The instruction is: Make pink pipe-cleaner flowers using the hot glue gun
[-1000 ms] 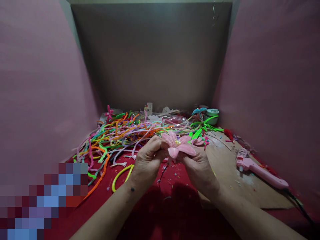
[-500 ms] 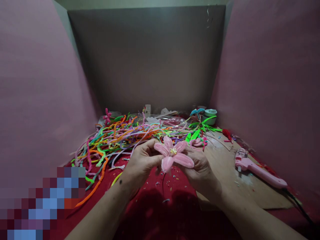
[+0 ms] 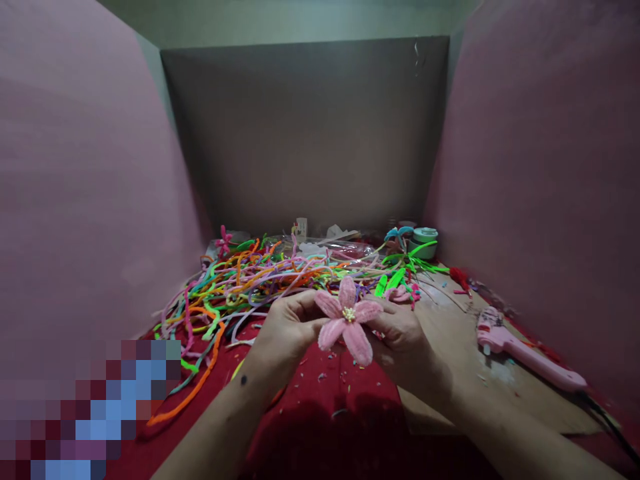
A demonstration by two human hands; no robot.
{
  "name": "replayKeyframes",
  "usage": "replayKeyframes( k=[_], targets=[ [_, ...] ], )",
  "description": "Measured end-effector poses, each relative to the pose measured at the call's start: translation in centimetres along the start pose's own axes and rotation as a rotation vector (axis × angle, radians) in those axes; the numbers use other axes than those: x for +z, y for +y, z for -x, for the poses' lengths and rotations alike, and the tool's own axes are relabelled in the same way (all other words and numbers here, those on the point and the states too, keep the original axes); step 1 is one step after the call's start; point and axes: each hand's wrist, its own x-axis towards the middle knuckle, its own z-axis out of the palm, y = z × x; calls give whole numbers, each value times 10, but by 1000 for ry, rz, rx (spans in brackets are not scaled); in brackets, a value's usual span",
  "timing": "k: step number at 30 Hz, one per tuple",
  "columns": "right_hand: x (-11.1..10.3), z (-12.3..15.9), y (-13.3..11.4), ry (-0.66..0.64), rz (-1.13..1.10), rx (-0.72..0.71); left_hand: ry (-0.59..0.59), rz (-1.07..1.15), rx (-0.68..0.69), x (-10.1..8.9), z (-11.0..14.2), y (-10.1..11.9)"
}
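Pink five-petalled fuzzy flower [image 3: 349, 323]: on my screen I see soft pink, yellowish centre [image 3: 349, 313]
Tangled multicoloured fuzzy strands [image 3: 273, 275]: orange, lilac, green, turquoise
Pink pistol-shaped plastic glue gun [image 3: 533, 360]: pale, unpatterned

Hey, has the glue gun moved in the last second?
No. The glue gun lies on the same spot of the cardboard; the whole view has shifted slightly.

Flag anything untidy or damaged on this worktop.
Loose scraps litter the red cloth, scattered rather than gathered; farther back, the strands lie in a tangled heap. The held flower shows no visible damage.
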Motion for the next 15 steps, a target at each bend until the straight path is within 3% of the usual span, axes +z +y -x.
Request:
replayKeyframes(
  k=[11,15],
  targets=[
    [4,-8,-3,76,134,-87,105,-57,184,0,7,1],
    [6,-5,-2,50,117,-77,28,83,106,0,4,-1]
  ],
)
